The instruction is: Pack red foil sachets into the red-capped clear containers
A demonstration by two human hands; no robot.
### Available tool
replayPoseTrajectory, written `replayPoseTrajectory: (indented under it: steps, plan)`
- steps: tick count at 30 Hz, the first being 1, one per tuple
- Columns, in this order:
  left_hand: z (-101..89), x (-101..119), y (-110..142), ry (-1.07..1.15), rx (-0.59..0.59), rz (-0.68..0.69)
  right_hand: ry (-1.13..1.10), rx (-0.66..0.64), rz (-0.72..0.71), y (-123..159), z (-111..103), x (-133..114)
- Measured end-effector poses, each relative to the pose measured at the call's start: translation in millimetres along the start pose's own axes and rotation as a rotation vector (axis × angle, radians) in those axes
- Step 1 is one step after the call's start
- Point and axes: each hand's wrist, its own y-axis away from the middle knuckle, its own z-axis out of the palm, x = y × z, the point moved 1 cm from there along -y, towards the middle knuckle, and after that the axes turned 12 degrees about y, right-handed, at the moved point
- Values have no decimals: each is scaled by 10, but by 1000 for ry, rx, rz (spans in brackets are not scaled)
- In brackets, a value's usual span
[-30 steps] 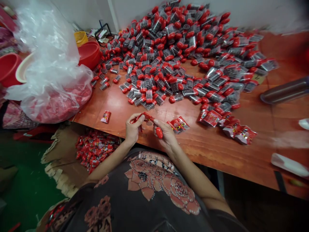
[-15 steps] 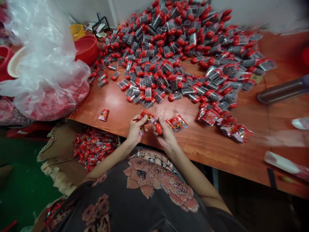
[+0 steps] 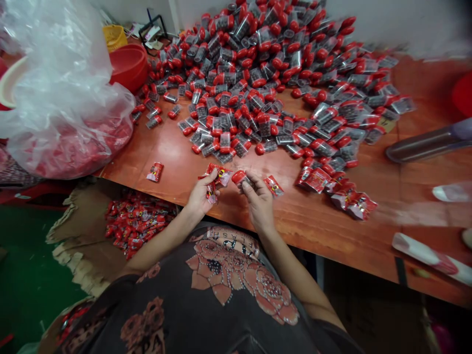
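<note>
My left hand [image 3: 201, 195] is closed on small red printed packets [image 3: 221, 176], pinched under the thumb, one hanging below the fingers. Just to the right, my right hand [image 3: 261, 201] grips a small clear container with a red rounded cap [image 3: 239, 177]; the cap end points toward the left hand. The two hands are slightly apart over the front of the table. Beside the right fingers lies a red packet [image 3: 273, 186]. Another red packet [image 3: 155, 171] rests alone to the left.
A big pile of red-capped clear containers [image 3: 254, 78] covers the back of the orange-red table [image 3: 206, 221]. More packets [image 3: 356, 204] lie right. Left are a plastic bag of pink-red pieces [image 3: 73, 152] and a red bowl [image 3: 129, 66]. A cardboard box [image 3: 81, 216] below holds many packets.
My right hand has turned and moved slightly right, bringing the capped container upright into its fingertips. My left hand has drawn a little left with the packets. The view has shifted slightly.
</note>
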Motion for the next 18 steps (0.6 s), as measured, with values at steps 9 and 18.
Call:
replayPoseTrajectory:
  steps: [9, 18]
  plan:
    - [72, 0, 77, -30, -20, 68, -46, 0, -57, 77, 55, -50]
    - [67, 1, 106, -115, -84, 160, -111, -11, 3, 81, 20, -123]
